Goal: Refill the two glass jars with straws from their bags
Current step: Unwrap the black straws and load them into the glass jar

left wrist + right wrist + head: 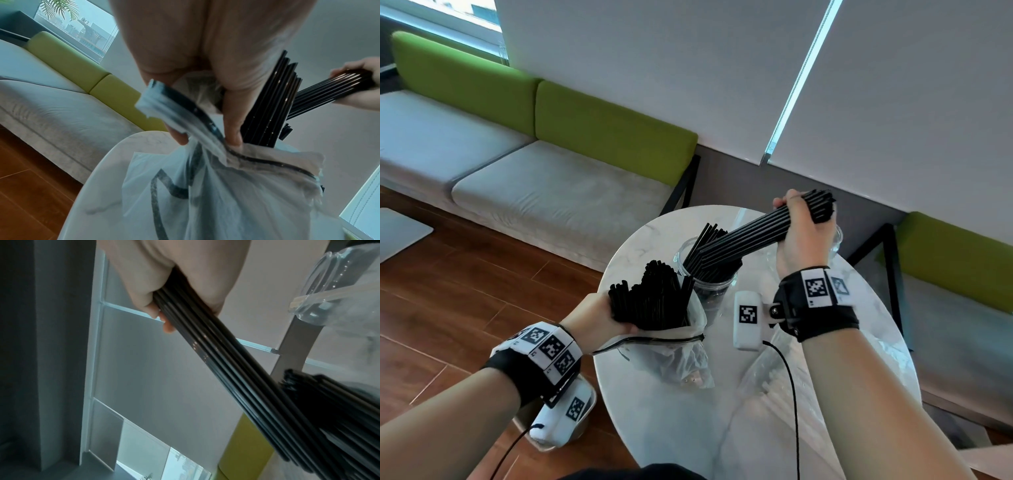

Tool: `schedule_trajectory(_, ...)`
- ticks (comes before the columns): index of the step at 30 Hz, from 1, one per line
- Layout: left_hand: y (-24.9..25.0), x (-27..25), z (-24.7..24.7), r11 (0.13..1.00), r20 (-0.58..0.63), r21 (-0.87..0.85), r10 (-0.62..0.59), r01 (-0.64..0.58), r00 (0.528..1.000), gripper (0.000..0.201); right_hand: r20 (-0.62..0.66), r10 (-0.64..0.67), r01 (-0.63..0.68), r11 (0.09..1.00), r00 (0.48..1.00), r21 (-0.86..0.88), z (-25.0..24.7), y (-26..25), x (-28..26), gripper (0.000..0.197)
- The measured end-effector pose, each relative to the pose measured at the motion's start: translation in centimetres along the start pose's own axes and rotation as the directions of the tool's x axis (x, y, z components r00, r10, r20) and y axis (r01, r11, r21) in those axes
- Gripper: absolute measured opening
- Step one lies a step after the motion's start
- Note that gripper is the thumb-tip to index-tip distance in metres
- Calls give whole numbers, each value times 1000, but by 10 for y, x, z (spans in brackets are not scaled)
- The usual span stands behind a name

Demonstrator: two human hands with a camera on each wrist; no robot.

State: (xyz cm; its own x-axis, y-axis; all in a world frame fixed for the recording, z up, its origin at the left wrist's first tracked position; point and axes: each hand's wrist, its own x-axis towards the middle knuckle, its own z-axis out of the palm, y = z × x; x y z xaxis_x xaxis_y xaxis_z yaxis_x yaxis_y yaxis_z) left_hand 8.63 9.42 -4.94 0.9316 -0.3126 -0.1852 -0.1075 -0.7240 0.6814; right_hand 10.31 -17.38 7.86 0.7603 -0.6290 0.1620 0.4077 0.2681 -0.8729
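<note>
A clear glass jar (710,289) stands mid-table with several black straws in it. My right hand (804,236) grips a slanted bundle of black straws (750,238) near its upper end; the lower ends reach into the jar. The right wrist view shows my right hand (174,282) wrapped round that bundle (226,363). My left hand (599,318) holds a clear bag (685,353) at its mouth, with black straws (654,298) sticking up out of it. In the left wrist view the fingers (232,113) pinch the bag (236,194). A second glass jar (838,240) peeks out behind my right hand.
The round white marble table (640,394) also carries a clear bag of pale straws (774,390) at the front right. A grey sofa with green backrests (551,192) runs behind on the left, over a wooden floor (448,291). A black cable (791,394) crosses the table.
</note>
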Motion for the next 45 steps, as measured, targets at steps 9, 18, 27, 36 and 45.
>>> schedule_trajectory(9,-8,4,-1,995,-1,103,-9,9,1000,31,174,164,-89,923,971,-375,7,67,-18,22)
schedule_trajectory(18,-16,9,0,987,-9,155,36,-34,999,30,254,276,-147,891,927,-429,7,96,-20,27)
schedule_trajectory(27,-11,7,-2,973,-1,211,94,-91,996,32,543,91,345,683,835,-644,3,106,-27,39)
schedule_trajectory(36,-9,8,-4,984,3,169,52,-52,999,32,619,88,506,491,781,-709,21,117,-5,14)
schedule_trajectory(45,-5,7,-5,986,8,159,58,-58,998,30,735,-4,719,212,678,-662,17,113,9,29)
